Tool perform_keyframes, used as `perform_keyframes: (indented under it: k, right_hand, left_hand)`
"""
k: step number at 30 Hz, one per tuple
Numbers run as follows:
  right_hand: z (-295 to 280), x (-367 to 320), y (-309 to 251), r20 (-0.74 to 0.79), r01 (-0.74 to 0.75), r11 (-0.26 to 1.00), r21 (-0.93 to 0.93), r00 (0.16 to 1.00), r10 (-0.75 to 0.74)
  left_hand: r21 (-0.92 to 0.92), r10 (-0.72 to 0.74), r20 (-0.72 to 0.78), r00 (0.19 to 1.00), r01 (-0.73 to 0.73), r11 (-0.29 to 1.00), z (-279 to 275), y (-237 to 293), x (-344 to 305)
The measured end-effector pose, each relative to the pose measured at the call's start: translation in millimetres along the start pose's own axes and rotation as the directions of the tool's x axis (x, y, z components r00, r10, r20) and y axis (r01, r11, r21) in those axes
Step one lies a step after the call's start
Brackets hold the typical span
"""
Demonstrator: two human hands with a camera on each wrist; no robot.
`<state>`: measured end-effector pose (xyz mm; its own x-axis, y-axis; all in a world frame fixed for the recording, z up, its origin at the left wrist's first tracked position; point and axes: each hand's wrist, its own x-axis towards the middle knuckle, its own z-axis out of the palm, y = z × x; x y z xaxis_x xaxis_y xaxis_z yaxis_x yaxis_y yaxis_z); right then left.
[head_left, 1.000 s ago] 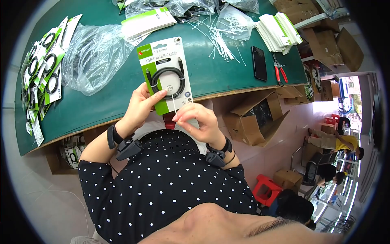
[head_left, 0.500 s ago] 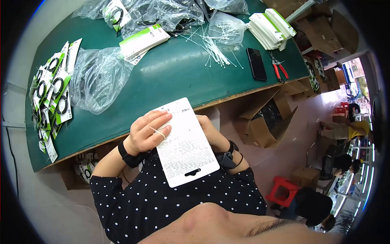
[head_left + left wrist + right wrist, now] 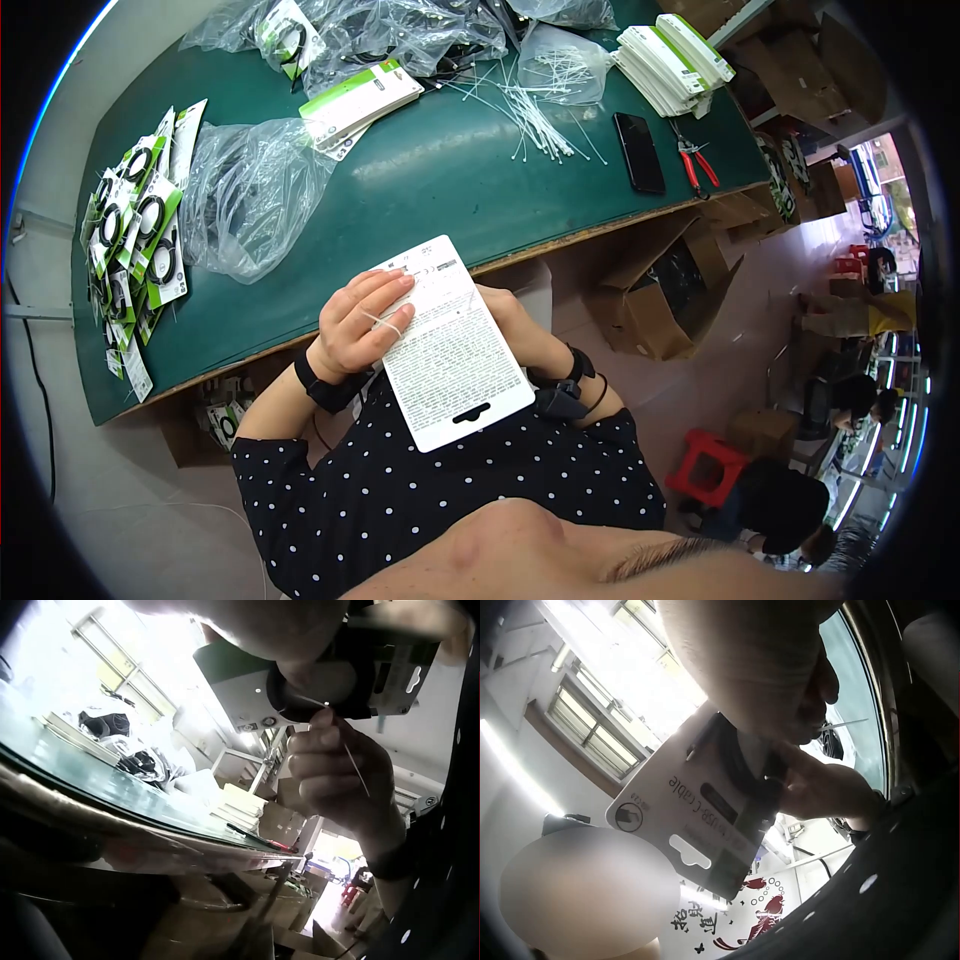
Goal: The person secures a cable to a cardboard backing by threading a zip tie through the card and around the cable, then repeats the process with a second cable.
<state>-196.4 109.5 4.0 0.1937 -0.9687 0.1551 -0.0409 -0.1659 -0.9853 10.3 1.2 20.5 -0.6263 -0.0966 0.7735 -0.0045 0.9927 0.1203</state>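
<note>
A USB-C cable's packaging card [image 3: 455,350] is tilted over my lap, its white printed back up and its hang slot toward me. My left hand [image 3: 365,318] grips its left edge, fingers across the back and thumb underneath. A thin white cable tie [image 3: 382,322] sticks out between those fingers. Mostly hidden behind the card is my right hand [image 3: 515,325]. From below, the left wrist view shows the right hand [image 3: 341,769] with curled fingers, pinching a white tie [image 3: 356,769] by the card's front. The black coiled cable [image 3: 739,761] lies against that front in the right wrist view.
Carded cables [image 3: 135,235] are heaped at the table's left, beside a plastic bag [image 3: 250,200]. Card stacks [image 3: 360,105], loose white ties [image 3: 540,120], a phone [image 3: 638,152] and red-handled pliers [image 3: 695,165] lie farther back. An open carton [image 3: 660,300] stands below the table's right edge.
The card has been turned over from its front to its printed back and brought lower, toward me. My right hand has gone underneath it. Over the last half second, little has moved.
</note>
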Motion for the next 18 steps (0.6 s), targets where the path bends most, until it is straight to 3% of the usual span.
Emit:
perform_keyframes:
  k: [6,9,10,11,13,14,17,18]
  right_hand:
    - [-1.6,-0.4,-3.1,0.002,0.086,0.996,-0.037,0.996,-0.086]
    - [-5.1,7.4,0.8,-0.072,0.174,0.950,-0.259,0.977,-0.199]
    - [-8.1,9.0,0.6,-0.067,0.169,0.951,-0.258,0.979,-0.193]
    - [-12.6,11.6,-1.3,-0.037,0.122,0.942,-0.314,0.989,-0.141]
    - [-19.8,15.9,-6.7,0.018,0.036,0.904,-0.425,0.999,-0.031]
    - [-21.3,16.9,-10.5,0.027,0.034,0.905,-0.424,0.999,-0.025]
    - [-24.7,19.8,-22.1,0.000,-0.081,0.937,-0.339,0.996,0.086]
    - [-25.4,20.7,-22.7,0.007,-0.084,0.936,-0.342,0.996,0.092]
  left_hand:
    - [-0.080,-0.102,-0.033,0.994,0.099,0.992,8.8,3.4,-2.9]
    - [-0.205,-0.300,-0.085,0.950,0.278,0.939,12.4,0.2,-3.7]
    - [-0.206,-0.307,-0.087,0.948,0.285,0.936,14.1,2.0,-7.4]
    - [-0.295,-0.465,-0.041,0.884,0.434,0.851,17.4,3.4,-12.9]
    - [-0.439,-0.723,0.091,0.685,0.679,0.589,22.6,6.8,-22.1]
    - [-0.440,-0.730,0.087,0.678,0.684,0.582,23.6,7.3,-21.4]
    - [-0.705,-0.885,0.309,0.349,0.709,0.033,28.1,2.5,-7.3]
    - [-0.708,-0.888,0.306,0.344,0.705,0.028,27.3,3.4,-2.3]
